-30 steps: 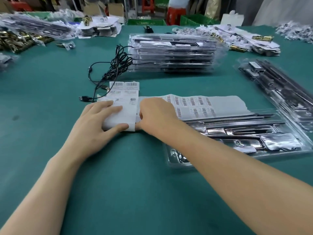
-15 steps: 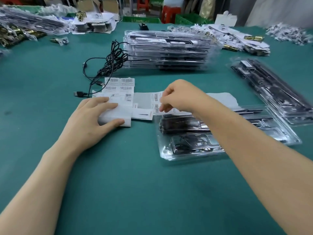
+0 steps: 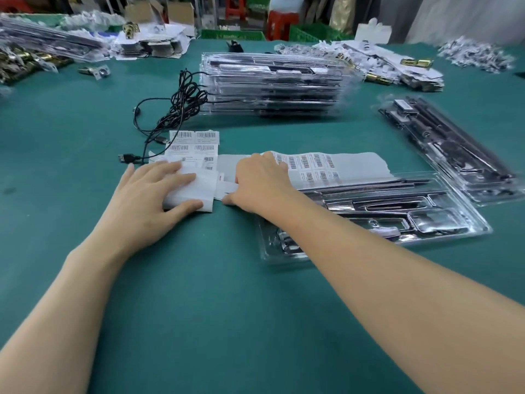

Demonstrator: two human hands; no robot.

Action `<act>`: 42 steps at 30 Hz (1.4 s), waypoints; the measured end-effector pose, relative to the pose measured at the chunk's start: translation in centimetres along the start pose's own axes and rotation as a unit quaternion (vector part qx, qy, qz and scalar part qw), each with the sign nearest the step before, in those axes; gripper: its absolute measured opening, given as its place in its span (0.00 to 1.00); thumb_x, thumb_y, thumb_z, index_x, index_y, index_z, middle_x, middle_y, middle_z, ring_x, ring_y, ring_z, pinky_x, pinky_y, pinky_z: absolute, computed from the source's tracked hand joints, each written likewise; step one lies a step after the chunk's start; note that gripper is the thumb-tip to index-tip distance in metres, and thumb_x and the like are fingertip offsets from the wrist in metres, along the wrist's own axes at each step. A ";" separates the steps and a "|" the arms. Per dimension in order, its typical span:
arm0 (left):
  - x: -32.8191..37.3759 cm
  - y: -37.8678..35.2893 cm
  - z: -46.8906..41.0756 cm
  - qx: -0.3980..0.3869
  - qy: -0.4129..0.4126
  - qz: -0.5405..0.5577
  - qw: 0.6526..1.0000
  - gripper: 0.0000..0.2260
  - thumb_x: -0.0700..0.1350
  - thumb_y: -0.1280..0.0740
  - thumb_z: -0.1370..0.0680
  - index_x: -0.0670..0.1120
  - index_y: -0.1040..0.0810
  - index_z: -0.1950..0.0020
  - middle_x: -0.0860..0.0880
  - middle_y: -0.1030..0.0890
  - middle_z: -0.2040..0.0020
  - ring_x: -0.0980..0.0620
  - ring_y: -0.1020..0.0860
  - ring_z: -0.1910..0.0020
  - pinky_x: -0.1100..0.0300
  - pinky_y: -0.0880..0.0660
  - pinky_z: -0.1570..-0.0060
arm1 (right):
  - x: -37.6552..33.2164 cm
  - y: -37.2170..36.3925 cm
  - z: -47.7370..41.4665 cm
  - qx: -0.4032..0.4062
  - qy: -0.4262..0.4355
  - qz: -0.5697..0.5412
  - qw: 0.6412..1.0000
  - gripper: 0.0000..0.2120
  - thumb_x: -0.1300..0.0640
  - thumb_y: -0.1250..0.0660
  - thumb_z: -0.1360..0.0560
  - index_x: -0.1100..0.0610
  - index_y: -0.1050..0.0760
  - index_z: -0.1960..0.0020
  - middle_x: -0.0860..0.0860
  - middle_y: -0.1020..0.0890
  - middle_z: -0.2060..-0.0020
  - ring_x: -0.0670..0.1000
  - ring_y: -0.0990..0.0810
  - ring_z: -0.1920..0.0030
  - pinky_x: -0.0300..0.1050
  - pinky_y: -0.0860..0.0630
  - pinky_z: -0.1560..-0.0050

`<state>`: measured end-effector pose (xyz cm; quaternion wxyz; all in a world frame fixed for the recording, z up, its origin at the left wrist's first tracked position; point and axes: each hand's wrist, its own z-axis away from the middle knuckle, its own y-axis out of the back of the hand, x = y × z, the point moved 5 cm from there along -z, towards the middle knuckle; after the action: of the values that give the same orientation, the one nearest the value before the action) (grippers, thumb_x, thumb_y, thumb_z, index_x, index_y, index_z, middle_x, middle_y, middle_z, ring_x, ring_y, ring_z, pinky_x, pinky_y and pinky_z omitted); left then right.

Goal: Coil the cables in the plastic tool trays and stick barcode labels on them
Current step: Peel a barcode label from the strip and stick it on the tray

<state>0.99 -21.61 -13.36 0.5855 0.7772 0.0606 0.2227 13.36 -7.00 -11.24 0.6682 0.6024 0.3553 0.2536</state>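
From my remote seat I see the left hand [image 3: 150, 200] lying flat on a folded pack of barcode labels [image 3: 199, 194]. Its fingers are straight and press the pack onto the green table mat [image 3: 199, 294], the thumb lies along its near edge, and nothing is clasped. The right hand [image 3: 261, 180] rests just beside it on a long barcode label sheet [image 3: 326, 166], fingers bent down onto the paper and thumb touching a white strip at the sheet's near edge. Whether it pinches a label or only presses, I cannot tell. A clear plastic tool tray [image 3: 477, 223] lies flat just in front of that sheet, partly under the right forearm, its contents too blurred for me to name. The black USB cable [image 3: 181, 103] lies loose and tangled on the mat behind the labels, outside any tray, with one plug [image 3: 125, 158] just left of the pack. A stack of filled trays [image 3: 272, 89] stands right of the tangle, and a second tray [image 3: 454, 149] lies farther right.
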 end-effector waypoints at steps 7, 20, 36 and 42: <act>1.8 -1.8 -0.1 -0.071 -0.068 0.037 0.994 0.21 0.53 0.43 0.15 0.56 0.32 0.21 0.57 0.40 0.19 0.56 0.46 0.18 0.53 0.54 0.19 | 0.2 0.6 0.1 0.000 -0.031 -0.096 0.995 0.06 0.58 0.34 0.23 0.54 0.23 0.47 0.51 0.18 0.47 0.57 0.23 0.41 0.52 0.29 0.39; 2.7 -0.2 0.4 0.006 -0.076 0.086 0.993 0.19 0.52 0.36 0.18 0.55 0.25 0.26 0.56 0.29 0.24 0.56 0.35 0.23 0.54 0.42 0.22 | 9.7 7.1 6.2 0.182 -0.065 -0.408 0.892 0.06 0.56 0.31 0.21 0.56 0.18 0.56 0.54 0.15 0.62 0.45 0.23 0.66 0.41 0.24 0.65; 19.1 -2.4 2.3 -0.063 -0.095 0.472 0.874 0.08 0.42 0.26 0.22 0.54 0.15 0.46 0.56 0.14 0.56 0.57 0.16 0.58 0.68 0.24 0.54 | 11.9 0.2 20.4 0.152 -0.217 -0.721 0.640 0.08 0.54 0.28 0.23 0.54 0.13 0.59 0.57 0.14 0.61 0.52 0.14 0.65 0.41 0.18 0.63; 16.8 -1.7 2.2 -0.011 -0.228 0.155 0.961 0.17 0.62 0.30 0.23 0.55 0.16 0.39 0.60 0.20 0.41 0.57 0.23 0.39 0.56 0.26 0.38 | 12.3 -1.2 22.4 0.078 -0.307 -0.687 0.654 0.13 0.58 0.31 0.20 0.61 0.17 0.61 0.58 0.18 0.67 0.53 0.19 0.73 0.44 0.21 0.72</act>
<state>17.22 -17.09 -10.85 0.5507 0.8006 -0.1983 0.1283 38.37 -11.76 -14.05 0.6732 0.2801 0.4610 -0.5058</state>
